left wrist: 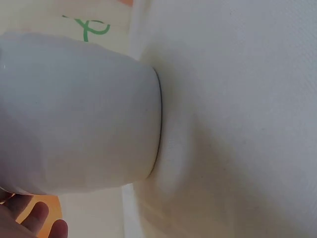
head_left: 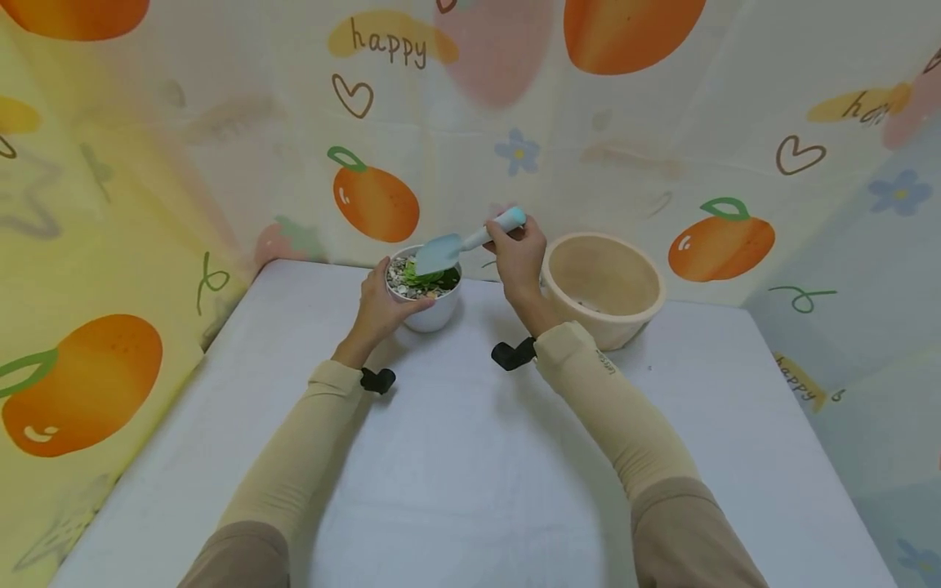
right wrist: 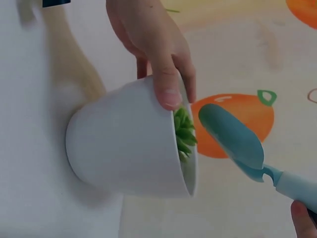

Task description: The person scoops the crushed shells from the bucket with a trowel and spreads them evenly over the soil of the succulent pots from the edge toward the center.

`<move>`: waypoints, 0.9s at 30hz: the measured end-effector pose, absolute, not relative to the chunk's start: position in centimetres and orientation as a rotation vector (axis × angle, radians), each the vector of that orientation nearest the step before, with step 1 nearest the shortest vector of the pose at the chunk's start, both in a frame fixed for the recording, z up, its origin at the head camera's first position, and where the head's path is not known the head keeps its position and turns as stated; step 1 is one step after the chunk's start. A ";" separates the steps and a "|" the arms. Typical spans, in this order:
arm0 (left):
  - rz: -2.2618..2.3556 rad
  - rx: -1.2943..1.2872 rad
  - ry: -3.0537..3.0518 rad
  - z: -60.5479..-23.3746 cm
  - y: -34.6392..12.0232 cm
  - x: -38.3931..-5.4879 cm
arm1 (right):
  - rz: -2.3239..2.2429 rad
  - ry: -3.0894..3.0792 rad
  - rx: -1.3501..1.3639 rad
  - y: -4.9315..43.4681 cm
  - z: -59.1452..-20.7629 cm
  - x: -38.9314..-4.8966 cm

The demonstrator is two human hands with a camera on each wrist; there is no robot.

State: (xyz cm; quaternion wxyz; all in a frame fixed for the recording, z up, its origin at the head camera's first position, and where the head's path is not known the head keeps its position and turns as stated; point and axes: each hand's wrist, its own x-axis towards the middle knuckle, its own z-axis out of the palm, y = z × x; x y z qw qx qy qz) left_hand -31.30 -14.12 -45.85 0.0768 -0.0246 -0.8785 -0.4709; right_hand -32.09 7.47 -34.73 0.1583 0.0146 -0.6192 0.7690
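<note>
A white flowerpot (head_left: 432,317) stands on the table near its back edge, with a green succulent (right wrist: 184,134) and pale pebbles (head_left: 398,273) inside. My left hand (head_left: 378,304) grips the pot at its left side, thumb over the front near the rim and fingers round the far side. Up to the right, my right hand (head_left: 520,257) holds a light-blue trowel (head_left: 439,253) by its handle. The trowel's blade tilts down over the pot's mouth and overlaps the plant in the head view. From the right wrist, the blade (right wrist: 233,136) shows apart from the rim.
Right of the right hand stands a large beige planter (head_left: 625,327), with a few small specks on its inner floor. A white cloth covers the table (head_left: 441,490). Behind it hangs a fruit-print curtain (head_left: 279,163), close to the pot. Black wrist mounts (head_left: 512,354) stick out under both wrists.
</note>
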 end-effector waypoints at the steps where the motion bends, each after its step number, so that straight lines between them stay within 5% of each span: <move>1: -1.388 -0.072 -2.643 -45.7 -14.1 -31.3 | 2.208 -1.760 0.035 7.7 -34.6 -32.1; 27: -1.218 -0.194 -2.615 -42.6 -13.4 -32.0 | 2.255 -1.619 0.037 16.1 -30.5 -31.6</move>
